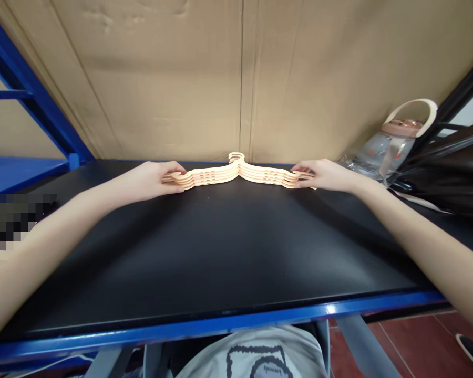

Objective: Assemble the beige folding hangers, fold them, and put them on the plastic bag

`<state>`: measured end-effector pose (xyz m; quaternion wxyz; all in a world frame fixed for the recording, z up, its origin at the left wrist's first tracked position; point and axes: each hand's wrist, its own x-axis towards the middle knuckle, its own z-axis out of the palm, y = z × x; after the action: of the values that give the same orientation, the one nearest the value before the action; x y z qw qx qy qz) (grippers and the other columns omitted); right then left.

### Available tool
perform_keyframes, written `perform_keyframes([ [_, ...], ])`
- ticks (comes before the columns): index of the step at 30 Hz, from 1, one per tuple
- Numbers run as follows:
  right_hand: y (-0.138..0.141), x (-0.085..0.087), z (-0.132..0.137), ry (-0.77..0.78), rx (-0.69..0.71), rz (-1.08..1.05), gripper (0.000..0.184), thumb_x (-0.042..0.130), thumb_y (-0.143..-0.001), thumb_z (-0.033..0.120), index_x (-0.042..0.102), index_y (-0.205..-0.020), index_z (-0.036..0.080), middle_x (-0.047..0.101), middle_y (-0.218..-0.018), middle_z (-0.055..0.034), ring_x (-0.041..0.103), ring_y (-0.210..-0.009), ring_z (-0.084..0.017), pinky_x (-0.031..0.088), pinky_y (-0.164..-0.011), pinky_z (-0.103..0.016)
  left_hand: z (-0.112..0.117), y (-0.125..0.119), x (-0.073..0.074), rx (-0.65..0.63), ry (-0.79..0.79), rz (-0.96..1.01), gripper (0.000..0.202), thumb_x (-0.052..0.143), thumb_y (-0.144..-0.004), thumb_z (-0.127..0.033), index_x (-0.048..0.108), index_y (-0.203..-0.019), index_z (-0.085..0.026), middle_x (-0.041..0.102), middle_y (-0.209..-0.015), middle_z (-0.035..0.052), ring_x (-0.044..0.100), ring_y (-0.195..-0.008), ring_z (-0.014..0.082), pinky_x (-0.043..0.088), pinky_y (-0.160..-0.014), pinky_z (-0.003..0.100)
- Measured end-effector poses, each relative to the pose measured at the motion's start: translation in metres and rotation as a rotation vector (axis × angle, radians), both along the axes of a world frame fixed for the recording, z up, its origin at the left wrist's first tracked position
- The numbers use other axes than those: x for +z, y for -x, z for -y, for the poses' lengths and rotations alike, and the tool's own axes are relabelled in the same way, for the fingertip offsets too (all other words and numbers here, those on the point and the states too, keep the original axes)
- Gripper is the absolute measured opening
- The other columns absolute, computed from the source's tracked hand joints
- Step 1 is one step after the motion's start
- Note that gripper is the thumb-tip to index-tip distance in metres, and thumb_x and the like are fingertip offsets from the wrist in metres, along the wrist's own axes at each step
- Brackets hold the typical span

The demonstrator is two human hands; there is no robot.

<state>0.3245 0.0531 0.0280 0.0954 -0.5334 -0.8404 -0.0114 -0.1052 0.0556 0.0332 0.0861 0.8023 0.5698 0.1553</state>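
Several cream-coloured clothes hangers lie in a stack at the far side of the black tabletop, their hooks pointing away from me toward the cardboard. My left hand is closed around the left end of the stack, fingers behind and thumb in front. At the opposite end, my right hand grips the hangers in the same way, with the thumb on the near side. The outer tips of the hangers are partly covered by both hands.
Large cardboard sheets stand behind the black table. On the right are a clear water bottle with a looped handle and a black bag. A blue metal frame rises at left. The table has a blue front edge.
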Motion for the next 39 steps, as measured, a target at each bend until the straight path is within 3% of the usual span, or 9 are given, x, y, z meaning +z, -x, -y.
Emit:
perform_keyframes([
  [6,0.002,-0.001,0.001,-0.018,-0.028,0.072,0.042,0.051,-0.083,0.055,0.066,-0.104,0.022,0.073,-0.098,-0.0060,0.068,-0.088,-0.025,0.048,-0.070,-0.031,-0.005,0.005,-0.006,-0.033,-0.066,-0.113,0.053,0.054,-0.070,-0.069,0.064,-0.104,-0.029,0.072,-0.092,0.0071,0.067,-0.084,0.0328,0.051,-0.075,0.039],
  [10,0.002,-0.002,0.002,-0.020,-0.034,0.097,0.042,0.049,-0.084,0.054,0.066,-0.104,0.021,0.073,-0.098,-0.0066,0.068,-0.087,-0.025,0.046,-0.069,-0.031,-0.003,0.003,-0.005,-0.016,-0.066,-0.157,0.055,0.054,-0.072,-0.066,0.063,-0.107,-0.023,0.072,-0.092,0.0070,0.067,-0.082,0.0313,0.050,-0.073,0.037],
  [14,0.001,0.000,0.004,-0.010,-0.056,0.090,0.054,0.050,-0.083,0.061,0.063,-0.114,0.020,0.073,-0.099,-0.0087,0.068,-0.087,-0.027,0.048,-0.070,-0.033,0.001,0.000,-0.003,-0.019,-0.070,-0.153,0.065,0.058,-0.072,-0.062,0.057,-0.120,-0.018,0.070,-0.106,0.0088,0.065,-0.092,0.0309,0.050,-0.082,0.039],
  [18,0.003,0.009,0.009,-0.167,-0.043,0.004,0.071,0.045,-0.085,0.067,0.052,-0.131,0.013,0.069,-0.113,-0.0155,0.064,-0.100,-0.031,0.048,-0.084,-0.041,0.015,-0.014,0.002,-0.073,-0.263,-0.124,0.069,0.053,-0.080,-0.064,0.048,-0.129,-0.015,0.056,-0.130,0.0138,0.050,-0.121,0.0338,0.042,-0.100,0.042],
  [20,0.011,0.013,0.016,-0.300,-0.003,-0.013,0.068,0.040,-0.089,0.064,0.053,-0.130,0.011,0.065,-0.118,-0.0179,0.059,-0.109,-0.034,0.045,-0.092,-0.046,0.028,-0.028,0.005,-0.132,-0.350,-0.133,0.058,0.042,-0.090,-0.058,0.045,-0.131,-0.017,0.052,-0.133,0.0117,0.045,-0.126,0.0306,0.039,-0.104,0.043],
  [23,0.037,0.012,0.031,-0.365,0.100,-0.050,0.061,0.034,-0.093,0.059,0.057,-0.126,0.013,0.063,-0.122,-0.0169,0.056,-0.115,-0.033,0.042,-0.097,-0.046,0.048,-0.055,0.002,-0.237,-0.391,-0.077,0.055,0.040,-0.092,-0.057,0.047,-0.131,-0.019,0.054,-0.131,0.0101,0.049,-0.123,0.0285,0.042,-0.103,0.043],
  [27,0.077,-0.011,0.051,-0.243,0.288,-0.034,0.061,0.037,-0.094,0.056,0.053,-0.132,0.011,0.060,-0.129,-0.0178,0.053,-0.121,-0.033,0.041,-0.103,-0.047,0.062,-0.079,-0.019,-0.401,-0.287,-0.146,0.061,0.030,-0.097,-0.053,0.036,-0.146,-0.017,0.037,-0.153,0.0092,0.034,-0.140,0.0245,0.026,-0.117,0.038],
  [31,0.096,-0.035,0.059,0.003,0.378,-0.068,0.074,0.032,-0.093,0.063,0.040,-0.145,0.010,0.038,-0.151,-0.0184,0.035,-0.140,-0.033,0.031,-0.113,-0.052,0.059,-0.082,-0.040,-0.387,-0.091,-0.164,0.069,0.024,-0.097,-0.054,0.016,-0.154,-0.015,0.013,-0.161,0.0092,0.015,-0.147,0.0237,0.019,-0.120,0.039],
  [39,0.091,-0.037,0.054,0.083,0.336,-0.042,0.081,0.031,-0.091,0.068,0.038,-0.147,0.010,0.028,-0.155,-0.0173,0.026,-0.144,-0.033,0.023,-0.118,-0.050,0.051,-0.078,-0.039,-0.394,0.017,-0.244,0.074,0.023,-0.094,-0.062,0.026,-0.152,-0.016,0.018,-0.159,0.0071,0.017,-0.147,0.0246,0.014,-0.120,0.042],
])
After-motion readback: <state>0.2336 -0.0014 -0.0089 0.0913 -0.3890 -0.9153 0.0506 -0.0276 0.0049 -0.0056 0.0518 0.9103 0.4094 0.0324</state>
